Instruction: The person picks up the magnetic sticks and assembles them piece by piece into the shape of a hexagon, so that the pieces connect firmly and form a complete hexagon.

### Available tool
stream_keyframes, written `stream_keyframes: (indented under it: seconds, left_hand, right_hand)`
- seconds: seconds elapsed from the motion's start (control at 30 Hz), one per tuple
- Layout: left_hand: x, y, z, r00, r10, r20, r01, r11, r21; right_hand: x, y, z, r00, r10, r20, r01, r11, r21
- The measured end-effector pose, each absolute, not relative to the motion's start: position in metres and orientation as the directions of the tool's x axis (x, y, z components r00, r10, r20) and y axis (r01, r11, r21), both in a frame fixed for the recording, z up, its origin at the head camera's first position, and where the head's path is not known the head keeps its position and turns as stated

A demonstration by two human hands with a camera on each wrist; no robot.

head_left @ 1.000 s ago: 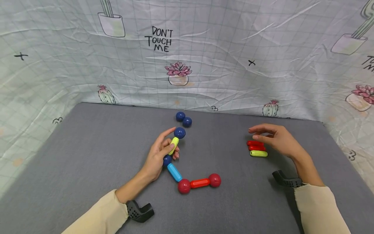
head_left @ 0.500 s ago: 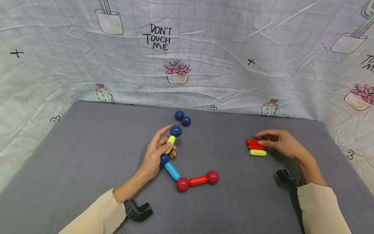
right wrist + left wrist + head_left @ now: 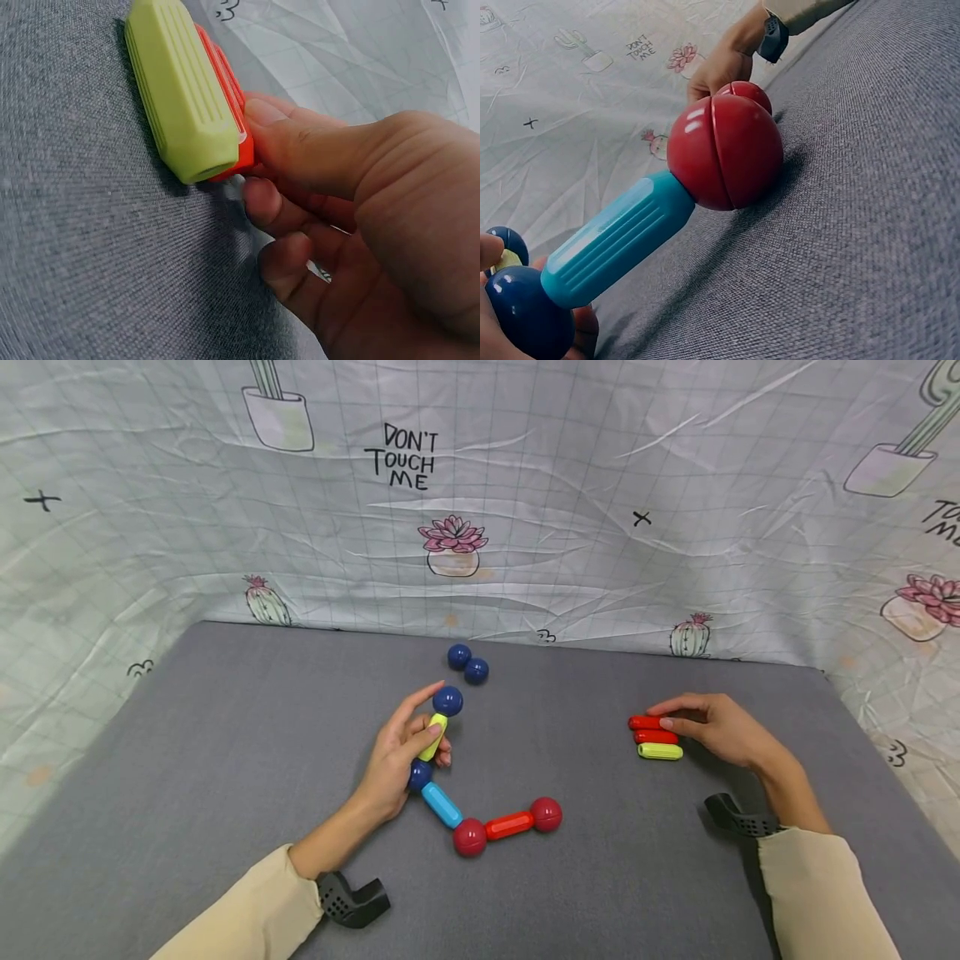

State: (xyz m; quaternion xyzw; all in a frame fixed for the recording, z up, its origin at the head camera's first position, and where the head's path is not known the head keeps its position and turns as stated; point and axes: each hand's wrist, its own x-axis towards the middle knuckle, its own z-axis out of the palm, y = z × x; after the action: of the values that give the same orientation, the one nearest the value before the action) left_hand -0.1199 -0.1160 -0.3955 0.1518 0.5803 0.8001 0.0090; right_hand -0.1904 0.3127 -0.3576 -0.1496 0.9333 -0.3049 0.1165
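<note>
At tabletop (image 3: 247,735), left hand (image 3: 390,767) gripped linked yellow rod (image 3: 433,745), apparently for steadiness; right hand (image 3: 716,729) pinched farthest red rod (image 3: 644,722), likely easiest reached.

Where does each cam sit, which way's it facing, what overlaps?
Head: on the head, facing forward and down at the gray tabletop; left hand, right hand, both sleeves show.
Left wrist: on that wrist, looking past the blue stick to a red ball; left fingers lower left, right hand beyond.
Right wrist: on that wrist, looking at a yellow stick and red stick; right fingers show.
Shared: head and left wrist both show the blue stick.
</note>
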Motion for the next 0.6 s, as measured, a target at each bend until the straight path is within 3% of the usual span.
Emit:
stream_keyframes:
  seconds: [0.6]
  left_hand:
    - [-0.121,-0.113,-0.396,-0.961,0.156,0.228,0.159,-0.366,0.917]
  right_hand:
    - [-0.183,0.264,-0.338,-0.932,-0.341,0.124,-0.337,0.686,-0.644]
